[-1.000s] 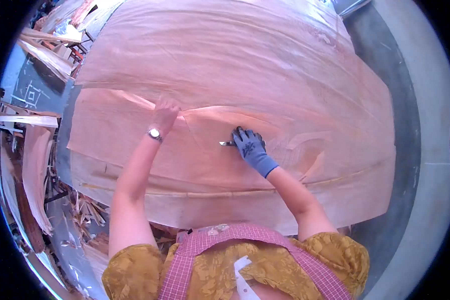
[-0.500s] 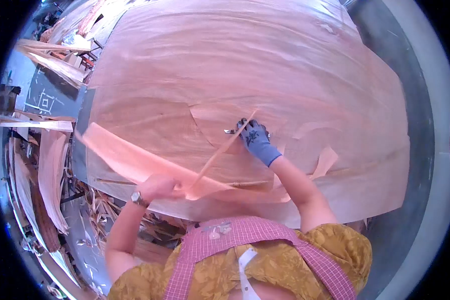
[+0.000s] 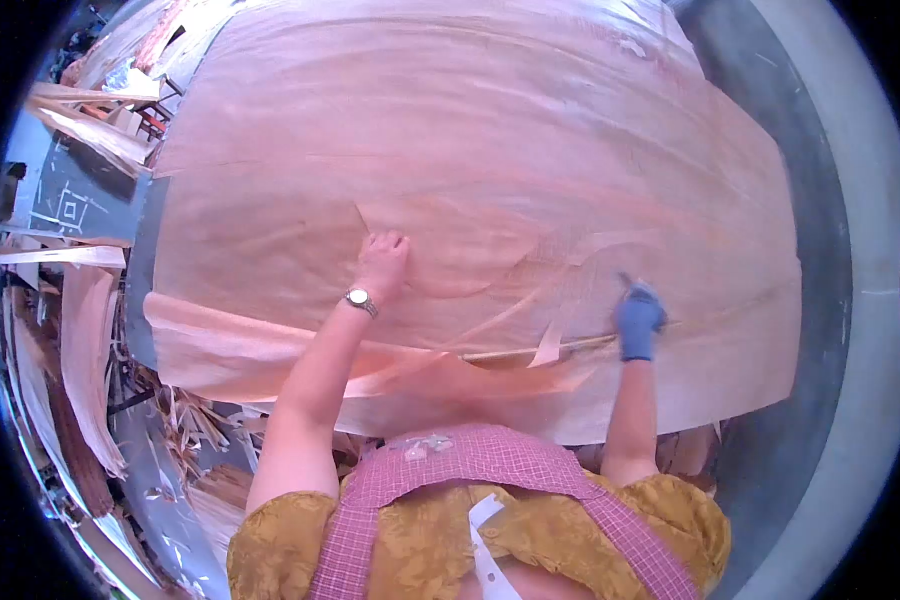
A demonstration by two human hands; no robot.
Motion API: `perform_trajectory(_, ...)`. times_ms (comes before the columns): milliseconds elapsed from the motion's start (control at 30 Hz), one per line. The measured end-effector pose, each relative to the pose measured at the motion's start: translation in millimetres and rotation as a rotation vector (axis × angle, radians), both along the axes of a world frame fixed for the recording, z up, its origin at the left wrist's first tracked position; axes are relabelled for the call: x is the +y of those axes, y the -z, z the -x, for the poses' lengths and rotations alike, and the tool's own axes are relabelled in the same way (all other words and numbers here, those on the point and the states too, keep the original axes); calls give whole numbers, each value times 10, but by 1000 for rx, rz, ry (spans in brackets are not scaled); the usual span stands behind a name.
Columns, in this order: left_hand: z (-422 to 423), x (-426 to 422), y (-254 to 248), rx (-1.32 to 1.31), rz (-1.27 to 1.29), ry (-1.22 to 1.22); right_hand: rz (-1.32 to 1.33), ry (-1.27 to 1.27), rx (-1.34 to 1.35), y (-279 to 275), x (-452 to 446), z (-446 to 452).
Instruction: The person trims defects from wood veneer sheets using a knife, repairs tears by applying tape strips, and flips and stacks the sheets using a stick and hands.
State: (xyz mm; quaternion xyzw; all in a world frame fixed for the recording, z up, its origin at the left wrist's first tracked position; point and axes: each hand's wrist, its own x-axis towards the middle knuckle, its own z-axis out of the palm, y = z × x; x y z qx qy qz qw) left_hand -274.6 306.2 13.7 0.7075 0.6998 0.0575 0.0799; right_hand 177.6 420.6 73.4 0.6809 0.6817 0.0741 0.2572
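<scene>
A large stack of thin wood veneer sheets (image 3: 450, 120) fills the view in front of me. My left hand (image 3: 382, 265), bare and with a watch on the wrist, has its fingers curled down at the left edge of a lighter veneer piece (image 3: 465, 245). My right hand (image 3: 640, 310), in a blue-grey glove, is over the right part of the sheet, closed around a small knife (image 3: 625, 279) whose dark tip points away from me; motion blurs it. Near my body lies a loose, folded veneer strip (image 3: 420, 372), apart from both hands.
Veneer offcuts (image 3: 195, 420) litter the floor at the lower left. Long veneer pieces (image 3: 90, 350) hang or lean at the far left. A grey floor strip (image 3: 810, 250) and a pale wall border the stack on the right.
My left hand has let go of the loose strip and moved forward onto the sheet; the strip has dropped flatter. My right hand has moved right and slightly toward me with the knife.
</scene>
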Motion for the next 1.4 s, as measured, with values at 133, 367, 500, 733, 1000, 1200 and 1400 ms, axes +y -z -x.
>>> perform_trajectory(133, -34, 13, 178, 29, -59, -19, -541, 423, 1283, -556, 9, -563)
perform_trajectory(367, -107, 41, -42, 48, -56, -47, 1032, -517, 2346, -2222, -1013, 1687)
perform_trajectory(500, -61, 91, -18, 49, -39, -46, 1111, -1046, 2412, -2043, -1032, 1887)
perform_trajectory(733, -33, 57, 33, -40, -164, -71, 1376, -582, 2358, -1881, -825, 1994)
perform_trajectory(1000, -42, 162, -10, -47, -192, -95, 1322, -691, 2494, -1893, -749, 2490)
perform_trajectory(1200, -39, 285, 51, -8, -203, -133, 1364, -428, 2263, -1655, -479, 2370)
perform_trajectory(1400, -34, 302, 83, -132, -227, -139, 770, 393, 1923, -74, 164, 3158)
